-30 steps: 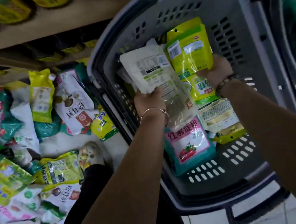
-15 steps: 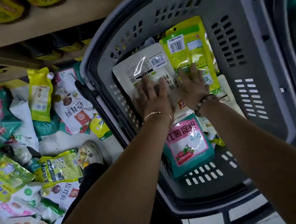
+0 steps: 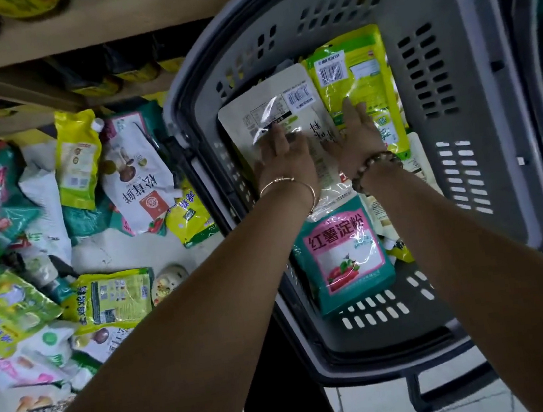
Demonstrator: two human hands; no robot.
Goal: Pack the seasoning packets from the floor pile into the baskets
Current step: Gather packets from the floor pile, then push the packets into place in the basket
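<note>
change: a second ago we gripped both — now our left hand point(image 3: 287, 164) and right hand point(image 3: 356, 137) press flat, released | white packet point(image 3: 267, 109), green packet point(image 3: 359, 80) lie in basket point(image 3: 493, 114) | floor pile point(image 3: 109, 296) remains

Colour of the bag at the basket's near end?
Teal bag with a pink label panel; head view.

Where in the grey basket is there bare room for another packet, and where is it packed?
Bare bottom shows in the basket between the teal starch packet and the near wall, and along the slotted right wall. The far half is crowded: the left hand and right hand press flat on the white packet and green packet.
</note>
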